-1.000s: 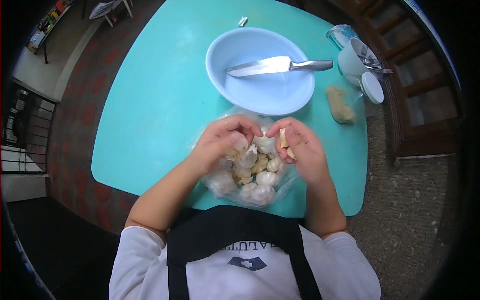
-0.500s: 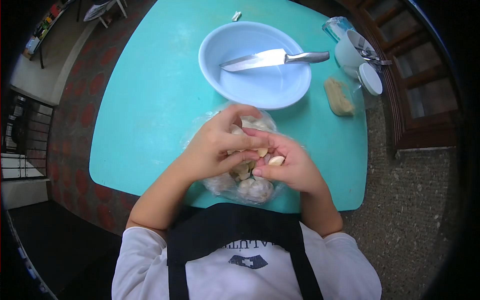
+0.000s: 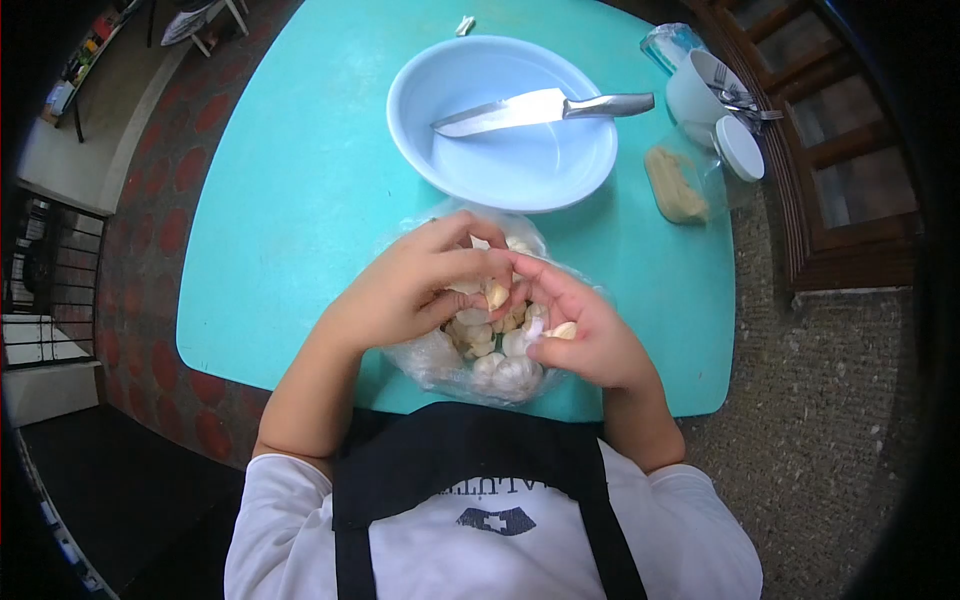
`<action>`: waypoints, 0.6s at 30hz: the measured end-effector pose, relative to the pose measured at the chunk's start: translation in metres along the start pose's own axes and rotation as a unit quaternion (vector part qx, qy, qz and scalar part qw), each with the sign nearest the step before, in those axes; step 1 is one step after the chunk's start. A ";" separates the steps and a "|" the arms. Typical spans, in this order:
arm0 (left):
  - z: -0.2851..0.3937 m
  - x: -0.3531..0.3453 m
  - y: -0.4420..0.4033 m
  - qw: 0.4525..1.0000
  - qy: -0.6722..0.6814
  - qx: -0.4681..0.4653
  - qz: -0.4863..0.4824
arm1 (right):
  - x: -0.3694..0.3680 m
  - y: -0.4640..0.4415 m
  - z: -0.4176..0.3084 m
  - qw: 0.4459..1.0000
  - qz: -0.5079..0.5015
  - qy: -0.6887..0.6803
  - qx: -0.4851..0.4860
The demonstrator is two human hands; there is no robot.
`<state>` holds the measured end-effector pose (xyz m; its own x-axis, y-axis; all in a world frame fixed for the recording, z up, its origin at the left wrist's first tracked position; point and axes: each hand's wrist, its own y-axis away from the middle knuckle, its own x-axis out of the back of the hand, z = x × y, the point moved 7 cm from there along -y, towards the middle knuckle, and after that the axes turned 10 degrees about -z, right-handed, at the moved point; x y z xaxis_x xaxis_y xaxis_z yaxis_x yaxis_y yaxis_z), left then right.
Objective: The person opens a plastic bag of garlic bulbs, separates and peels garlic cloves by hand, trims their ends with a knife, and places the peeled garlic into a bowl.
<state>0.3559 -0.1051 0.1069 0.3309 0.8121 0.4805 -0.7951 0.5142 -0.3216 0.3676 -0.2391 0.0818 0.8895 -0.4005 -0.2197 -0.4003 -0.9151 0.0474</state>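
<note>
My left hand (image 3: 425, 275) is closed, with its thumb and fingers pinching a pale garlic clove (image 3: 497, 295). To the right, my right hand (image 3: 588, 325) curls round a few garlic cloves (image 3: 564, 330), with its fingertips meeting those of the left hand. Beneath both hands lies a clear plastic bag (image 3: 428, 365), opened out and filled with garlic. Whole garlic bulbs (image 3: 517, 378) sit at its near side, with loose cloves and skins further in, partly hidden by my fingers.
Beyond the bag stands a light blue bowl (image 3: 470, 180) with a kitchen knife (image 3: 530, 108) resting across it, handle over the right rim. At right are a jar of tan contents (image 3: 675, 190), its white lid (image 3: 739, 148) and a white bowl (image 3: 692, 95) holding forks.
My hands have drawn slightly apart, showing more garlic between them. The clove in my left hand has come away to the left, and the view has shifted a little.
</note>
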 end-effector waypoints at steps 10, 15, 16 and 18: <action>-0.016 0.017 0.009 0.990 0.133 0.013 0.041 | -0.002 0.009 -0.002 0.991 0.058 0.092 -0.077; -0.010 0.015 0.008 0.989 0.147 0.002 0.017 | 0.000 0.012 -0.007 0.985 0.075 0.112 -0.107; -0.009 0.016 0.008 0.989 0.146 -0.002 0.015 | 0.001 0.012 -0.008 0.983 0.076 0.135 -0.102; -0.006 0.014 0.006 0.990 0.140 -0.015 -0.011 | 0.001 0.012 -0.010 0.976 0.078 0.187 -0.078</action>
<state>0.3588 -0.0889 0.1067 0.4792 0.8433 0.2434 -0.7719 0.5369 -0.3405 0.3662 -0.2512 0.0923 0.8506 -0.4967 0.1725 -0.5243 -0.8261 0.2064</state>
